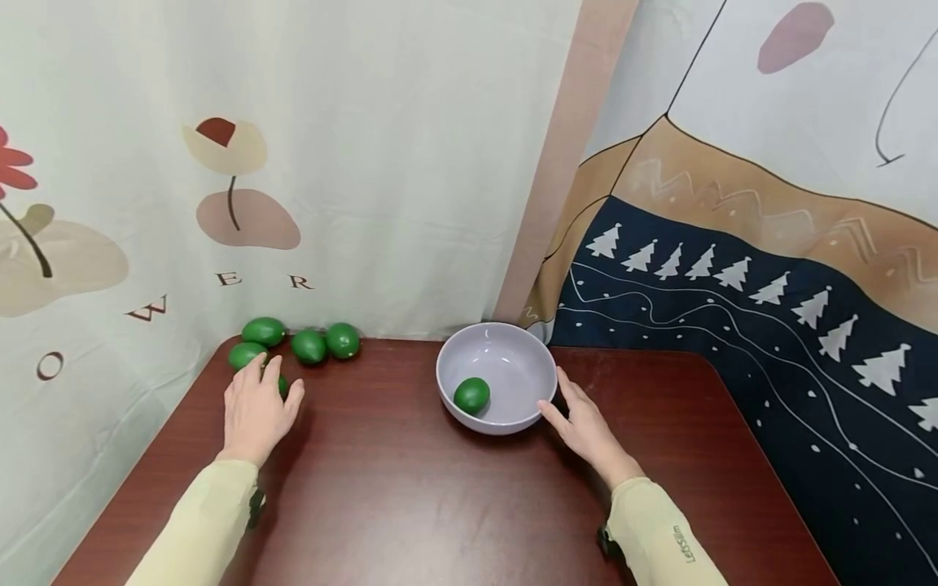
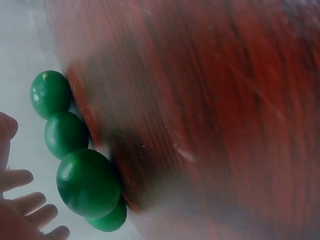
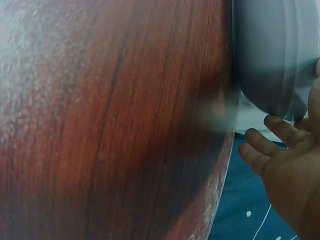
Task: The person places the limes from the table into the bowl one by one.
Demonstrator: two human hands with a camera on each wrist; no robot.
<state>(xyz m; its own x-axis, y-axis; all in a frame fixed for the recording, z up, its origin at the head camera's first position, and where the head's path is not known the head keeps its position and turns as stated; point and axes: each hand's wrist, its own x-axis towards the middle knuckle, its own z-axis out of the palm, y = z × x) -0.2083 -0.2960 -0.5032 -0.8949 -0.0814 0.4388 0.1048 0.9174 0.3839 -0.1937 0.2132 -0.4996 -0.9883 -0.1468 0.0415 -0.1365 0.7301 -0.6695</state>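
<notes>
Several smooth green limes [image 1: 309, 347] lie at the table's back left corner. My left hand [image 1: 258, 411] is over the nearest lime [image 1: 282, 387], mostly hidden under it, with fingers spread and slightly bent. In the left wrist view the fingers [image 2: 31, 216] are beside a row of limes [image 2: 89, 183], apart from them. Further right stands a pale lilac bowl [image 1: 523, 370] with one lime [image 1: 472, 395] inside. My right hand [image 1: 586, 427] rests against the bowl's right side, thumb near the rim. In the right wrist view, extended fingers [image 3: 262, 145] lie by the bowl's outer wall [image 3: 272, 55].
The dark red-brown wooden table [image 1: 410, 496] has rounded back corners. Behind it hangs a pale curtain [image 1: 410, 163] with printed flowers and letters. A dark blue printed cloth [image 1: 659, 309] with white trees hangs on the right.
</notes>
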